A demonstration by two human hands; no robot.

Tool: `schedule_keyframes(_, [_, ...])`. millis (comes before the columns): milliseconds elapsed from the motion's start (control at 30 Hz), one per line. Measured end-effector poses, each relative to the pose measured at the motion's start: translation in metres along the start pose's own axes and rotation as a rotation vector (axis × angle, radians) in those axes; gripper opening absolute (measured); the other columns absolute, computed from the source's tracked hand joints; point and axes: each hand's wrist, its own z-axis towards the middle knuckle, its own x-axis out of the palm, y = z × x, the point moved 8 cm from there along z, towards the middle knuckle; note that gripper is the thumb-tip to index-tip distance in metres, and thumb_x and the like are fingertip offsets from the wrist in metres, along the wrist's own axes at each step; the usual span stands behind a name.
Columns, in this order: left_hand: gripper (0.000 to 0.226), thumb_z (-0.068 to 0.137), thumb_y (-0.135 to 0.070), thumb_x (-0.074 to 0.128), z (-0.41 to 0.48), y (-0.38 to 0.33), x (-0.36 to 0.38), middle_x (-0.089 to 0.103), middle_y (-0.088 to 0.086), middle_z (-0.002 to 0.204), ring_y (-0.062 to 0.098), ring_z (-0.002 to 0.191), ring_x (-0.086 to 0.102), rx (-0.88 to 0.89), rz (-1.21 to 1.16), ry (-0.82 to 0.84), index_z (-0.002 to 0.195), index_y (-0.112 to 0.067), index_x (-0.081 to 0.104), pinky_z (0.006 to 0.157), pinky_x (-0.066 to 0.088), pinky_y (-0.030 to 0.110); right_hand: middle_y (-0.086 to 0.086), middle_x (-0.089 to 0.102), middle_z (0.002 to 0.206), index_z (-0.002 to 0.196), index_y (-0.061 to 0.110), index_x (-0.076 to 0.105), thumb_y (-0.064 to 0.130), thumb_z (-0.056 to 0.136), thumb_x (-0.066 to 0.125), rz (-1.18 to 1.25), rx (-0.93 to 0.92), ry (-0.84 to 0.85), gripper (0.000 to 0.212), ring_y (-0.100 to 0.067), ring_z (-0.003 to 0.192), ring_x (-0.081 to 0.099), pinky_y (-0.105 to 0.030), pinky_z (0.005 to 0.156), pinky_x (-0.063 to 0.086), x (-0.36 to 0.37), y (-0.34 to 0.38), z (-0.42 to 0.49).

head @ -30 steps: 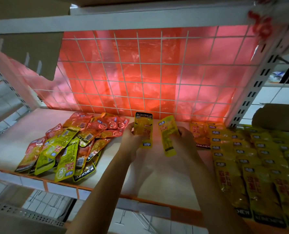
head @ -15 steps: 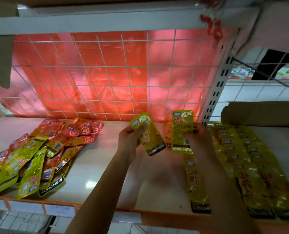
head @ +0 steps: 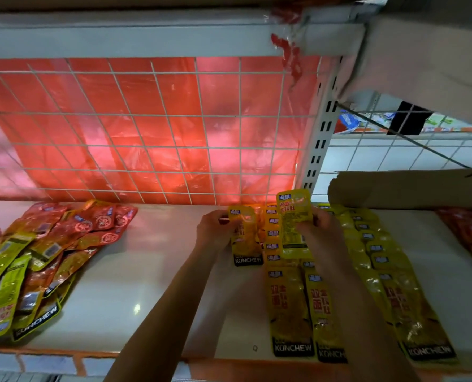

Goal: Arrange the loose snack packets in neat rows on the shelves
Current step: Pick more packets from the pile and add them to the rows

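Note:
My left hand (head: pixel 215 230) grips a yellow KONCHEW packet (head: pixel 245 244) by its left edge, low over the white shelf (head: pixel 152 285). Just to its right, my right hand (head: pixel 321 230) pinches a second yellow packet (head: pixel 294 221), held upright with its printed back toward me. Both packets hover at the far end of the overlapping rows of yellow packets (head: pixel 325 312) on the shelf's right part. A loose heap of red and yellow-green packets (head: pixel 44 257) lies at the left.
A white wire grid backed by red plastic film (head: pixel 146 133) closes the back. A slotted upright post (head: pixel 316 150) stands right of the rows. A brown cardboard roll (head: pixel 408 188) lies behind the rows at right. More red packets (head: pixel 471 235) sit at far right.
The view has shifted right. Both hands moved right with their packets and now hold them over the far end of the yellow rows; the left packet has turned upright.

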Motion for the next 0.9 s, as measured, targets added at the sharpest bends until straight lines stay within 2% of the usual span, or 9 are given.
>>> schedule_keyframes(167, [0.011, 0.079, -0.027, 0.077, 0.003, -0.008, 0.006, 0.073, -0.001, 0.086, 0.014, 0.074, 0.069, 0.073, 0.100, -0.041, 0.080, -0.030, 0.066, 0.074, 0.060, 0.039, -0.007, 0.043, 0.057, 0.084, -0.006, 0.060, 0.003, 0.081, 0.055, -0.023, -0.016, -0.004, 0.010, -0.018, 0.055, 0.034, -0.034, 0.053, 0.028, -0.006, 0.002, 0.000])
schedule_keyframes(267, [0.009, 0.081, -0.028, 0.075, 0.006, -0.010, 0.012, 0.074, 0.001, 0.090, 0.016, 0.077, 0.069, 0.115, 0.176, -0.037, 0.088, -0.028, 0.068, 0.079, 0.058, 0.038, -0.010, 0.045, 0.060, 0.085, -0.005, 0.061, 0.002, 0.080, 0.056, -0.043, -0.021, 0.014, 0.010, -0.019, 0.056, 0.036, -0.033, 0.053, 0.029, -0.005, 0.003, -0.001])
schedule_keyframes(333, [0.017, 0.083, -0.031, 0.073, 0.006, -0.012, 0.014, 0.074, 0.001, 0.093, 0.013, 0.077, 0.067, 0.153, 0.254, -0.051, 0.098, -0.022, 0.072, 0.080, 0.054, 0.031, -0.011, 0.049, 0.062, 0.086, -0.004, 0.062, 0.001, 0.080, 0.056, -0.058, -0.024, 0.026, 0.010, -0.018, 0.056, 0.039, -0.033, 0.052, 0.031, -0.003, 0.004, -0.002])
schedule_keyframes(467, [0.026, 0.085, -0.038, 0.070, 0.002, -0.017, 0.014, 0.073, -0.001, 0.094, 0.006, 0.070, 0.054, 0.192, 0.385, -0.121, 0.103, -0.019, 0.071, 0.065, 0.040, 0.022, -0.018, 0.056, 0.067, 0.088, 0.006, 0.066, 0.001, 0.079, 0.056, -0.058, -0.013, 0.046, 0.014, -0.019, 0.059, 0.046, -0.035, 0.055, 0.037, 0.000, 0.002, -0.003])
schedule_keyframes(533, [0.029, 0.086, -0.041, 0.068, 0.000, -0.017, 0.015, 0.072, -0.001, 0.097, 0.006, 0.071, 0.052, 0.184, 0.439, -0.144, 0.104, -0.019, 0.070, 0.067, 0.038, 0.023, -0.022, 0.064, 0.078, 0.087, 0.012, 0.068, 0.002, 0.078, 0.057, -0.074, -0.020, 0.045, 0.017, -0.025, 0.062, 0.051, -0.039, 0.057, 0.042, 0.000, 0.002, -0.003])
schedule_keyframes(600, [0.032, 0.086, -0.043, 0.067, 0.001, -0.017, 0.015, 0.073, 0.000, 0.099, 0.007, 0.073, 0.054, 0.175, 0.467, -0.148, 0.106, -0.018, 0.070, 0.069, 0.037, 0.023, -0.020, 0.067, 0.084, 0.087, 0.016, 0.068, 0.003, 0.078, 0.058, -0.084, -0.023, 0.040, 0.018, -0.029, 0.067, 0.057, -0.043, 0.061, 0.048, 0.001, 0.001, -0.004])
schedule_keyframes(667, [0.036, 0.087, -0.045, 0.066, 0.002, -0.016, 0.015, 0.072, 0.001, 0.104, 0.013, 0.084, 0.062, 0.167, 0.516, -0.137, 0.110, -0.017, 0.069, 0.072, 0.039, 0.024, -0.016, 0.069, 0.085, 0.087, 0.020, 0.067, 0.004, 0.079, 0.059, -0.088, -0.014, 0.034, 0.019, -0.026, 0.069, 0.059, -0.043, 0.063, 0.051, 0.001, 0.001, -0.005])
schedule_keyframes(800, [0.042, 0.087, -0.042, 0.066, -0.004, -0.020, 0.011, 0.062, 0.006, 0.116, 0.023, 0.102, 0.062, 0.197, 0.513, -0.196, 0.121, -0.017, 0.061, 0.086, 0.046, 0.034, -0.008, 0.067, 0.077, 0.089, 0.024, 0.067, 0.003, 0.080, 0.058, -0.110, -0.067, 0.035, 0.025, -0.015, 0.061, 0.057, -0.032, 0.054, 0.044, 0.006, 0.006, -0.008])
schedule_keyframes(900, [0.025, 0.092, -0.033, 0.062, -0.020, -0.040, 0.008, 0.066, 0.004, 0.106, 0.021, 0.091, 0.065, 0.395, 0.401, -0.262, 0.110, -0.017, 0.067, 0.080, 0.047, 0.030, 0.004, 0.063, 0.072, 0.104, 0.020, 0.066, 0.004, 0.082, 0.057, -0.192, -0.150, 0.005, 0.028, -0.003, 0.051, 0.051, -0.015, 0.043, 0.038, 0.013, 0.015, -0.011])
